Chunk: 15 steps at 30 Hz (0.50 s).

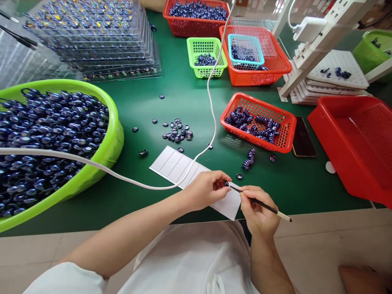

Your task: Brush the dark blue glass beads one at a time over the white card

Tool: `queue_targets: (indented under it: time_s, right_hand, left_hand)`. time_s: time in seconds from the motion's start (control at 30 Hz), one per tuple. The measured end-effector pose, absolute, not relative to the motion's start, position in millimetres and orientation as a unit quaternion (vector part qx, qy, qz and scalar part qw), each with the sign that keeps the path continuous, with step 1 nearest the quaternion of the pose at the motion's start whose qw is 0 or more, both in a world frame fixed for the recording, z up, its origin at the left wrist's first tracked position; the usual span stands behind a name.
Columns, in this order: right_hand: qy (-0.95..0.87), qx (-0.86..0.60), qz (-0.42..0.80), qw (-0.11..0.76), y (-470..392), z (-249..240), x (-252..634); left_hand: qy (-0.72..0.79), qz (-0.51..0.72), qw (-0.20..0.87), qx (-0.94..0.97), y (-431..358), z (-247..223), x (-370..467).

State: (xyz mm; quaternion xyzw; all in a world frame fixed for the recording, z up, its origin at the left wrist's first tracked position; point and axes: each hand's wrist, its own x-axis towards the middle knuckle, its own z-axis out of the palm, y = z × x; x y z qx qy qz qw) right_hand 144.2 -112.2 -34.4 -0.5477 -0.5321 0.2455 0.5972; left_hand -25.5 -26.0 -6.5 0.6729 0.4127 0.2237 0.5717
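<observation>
My left hand [211, 188] pinches a small dark part [226, 183] between thumb and fingertips, above a ruled white paper strip [174, 164]. A thin black tool with a pale end [266, 205] is held like a pen in my right hand [260, 210], its tip touching or very near the small part. Loose dark shiny pieces [177, 132] are scattered beyond the paper. To the right of them, a short stack of dark rings [249, 159] and a single ring [239, 176] lie on the green table.
A big green basket [114, 130] of dark parts fills the left. Red basket [289, 139], phone [303, 139] and red bin [343, 163] stand right. Behind are stacked clear trays [122, 53] and a small green basket [191, 51]. A white cable [211, 98] crosses the table.
</observation>
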Motion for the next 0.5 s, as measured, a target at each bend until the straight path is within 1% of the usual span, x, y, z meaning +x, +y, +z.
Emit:
queue_targets:
  time_s: [0.23,0.5]
  right_hand:
    - [-0.541,-0.539,0.256,0.593,-111.3,-33.5,145.0]
    - [-0.517,-0.541,0.264,0.608,-110.9,-35.7,144.4]
  left_hand:
    - [0.422,0.221,0.555,0.682,-26.6,-5.1,-24.3]
    - [0.417,0.224,0.544,0.693,-28.3,-5.8,-23.7]
